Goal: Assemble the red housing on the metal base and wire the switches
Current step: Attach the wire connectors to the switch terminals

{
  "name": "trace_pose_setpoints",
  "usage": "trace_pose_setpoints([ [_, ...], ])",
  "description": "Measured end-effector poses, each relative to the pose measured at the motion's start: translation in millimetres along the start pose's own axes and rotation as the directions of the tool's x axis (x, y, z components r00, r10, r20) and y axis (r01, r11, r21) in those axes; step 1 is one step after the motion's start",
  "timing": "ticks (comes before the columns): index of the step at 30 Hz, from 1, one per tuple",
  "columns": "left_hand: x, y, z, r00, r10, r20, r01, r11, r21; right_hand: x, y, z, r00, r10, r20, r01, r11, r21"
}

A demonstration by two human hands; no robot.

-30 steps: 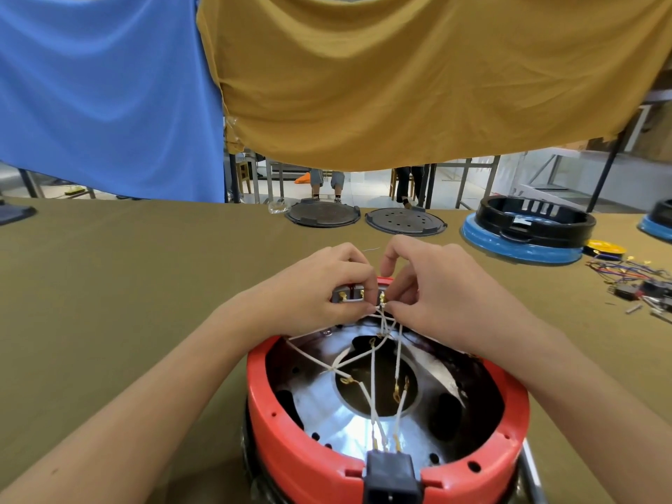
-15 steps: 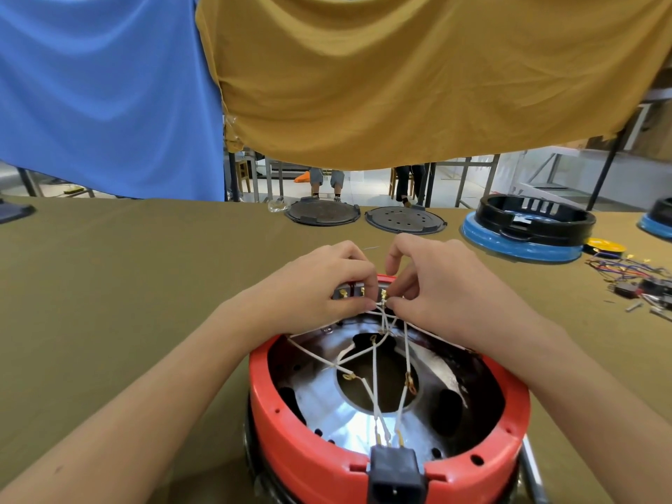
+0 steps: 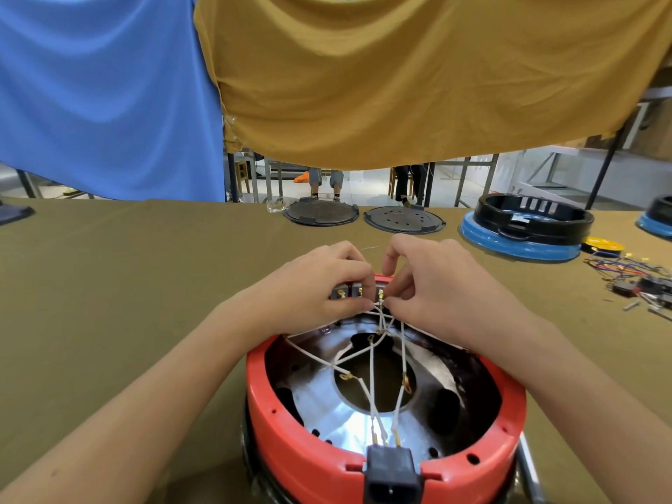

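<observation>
The round red housing (image 3: 302, 456) sits on the shiny metal base (image 3: 327, 405) at the near edge of the table. A black power socket (image 3: 391, 474) is set in its near rim. White wires (image 3: 372, 372) with brass terminals run from the socket up to the switch block (image 3: 349, 292) at the far rim. My left hand (image 3: 316, 285) grips the switch block. My right hand (image 3: 436, 285) pinches a wire terminal (image 3: 380, 295) against the block's right end. My fingers hide most of the switches.
Two dark round plates (image 3: 322, 212) (image 3: 403, 218) lie at the table's far edge. A black ring on a blue base (image 3: 523, 227) stands at the far right, with a yellow disc (image 3: 602, 245) and loose coloured wires and parts (image 3: 640, 281) beside it. Blue and mustard cloths hang above.
The hands stay at the switch block; my right fingers have shifted slightly at the terminal. The white wires have moved a little inside the housing.
</observation>
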State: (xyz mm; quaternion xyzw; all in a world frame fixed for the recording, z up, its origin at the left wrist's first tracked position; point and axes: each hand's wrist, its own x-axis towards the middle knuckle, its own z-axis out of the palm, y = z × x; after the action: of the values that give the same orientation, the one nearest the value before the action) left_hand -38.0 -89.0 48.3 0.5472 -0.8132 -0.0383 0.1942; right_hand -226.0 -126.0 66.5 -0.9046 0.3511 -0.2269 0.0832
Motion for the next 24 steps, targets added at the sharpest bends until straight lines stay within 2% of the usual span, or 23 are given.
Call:
trace_pose_setpoints([
  [9,-1,-1,0,1.0,0.011,-0.005,-0.011,1.0,-0.01,1,9,-5,1.0,0.004,-0.027,-0.005,1.0,-0.027],
  [13,-2,-2,1,1.0,0.016,-0.002,-0.016,1.0,-0.011,0,11,-4,0.998,0.022,0.06,-0.015,0.994,-0.112],
  [24,-1,-2,1,1.0,0.022,-0.001,-0.022,1.0,-0.013,1,4,1,0.997,0.046,0.058,-0.044,0.998,-0.042],
])
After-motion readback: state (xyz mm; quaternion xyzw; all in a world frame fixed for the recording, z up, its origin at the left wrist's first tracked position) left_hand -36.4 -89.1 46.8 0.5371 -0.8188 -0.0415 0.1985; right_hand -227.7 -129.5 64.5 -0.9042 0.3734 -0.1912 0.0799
